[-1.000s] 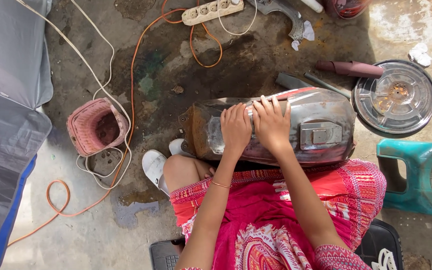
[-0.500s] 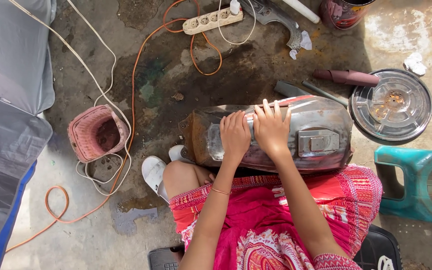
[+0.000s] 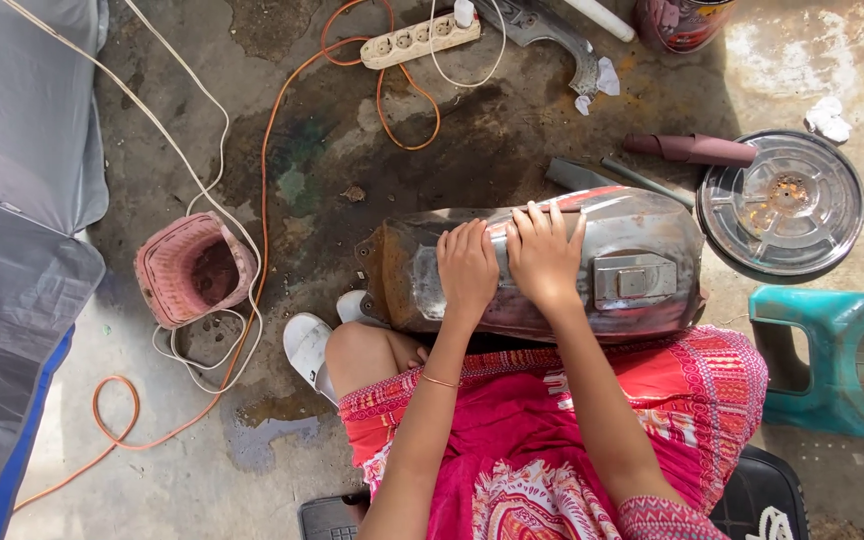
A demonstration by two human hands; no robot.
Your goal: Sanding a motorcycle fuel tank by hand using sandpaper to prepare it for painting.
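A bare-metal motorcycle fuel tank (image 3: 632, 262) with rusty patches and a hinged cap plate lies across my knees, above my red patterned skirt. My left hand (image 3: 467, 268) presses flat on the tank's left half, fingers together. My right hand (image 3: 544, 255) lies right beside it with fingers spread toward the tank's far edge. I cannot tell whether anything is under the palms. A thin bracelet circles my left wrist.
A pink woven basket (image 3: 192, 268) stands left on the stained concrete floor, ringed by orange and white cables. A power strip (image 3: 420, 40) lies at the top. A round metal lid (image 3: 782, 200), a brown roll (image 3: 690, 150) and a teal plastic stool (image 3: 832, 360) sit at right. Grey tarp covers the left edge.
Both hands stay pressed on the tank, shifting slightly along its top. The view has drifted a little downward and to the right.
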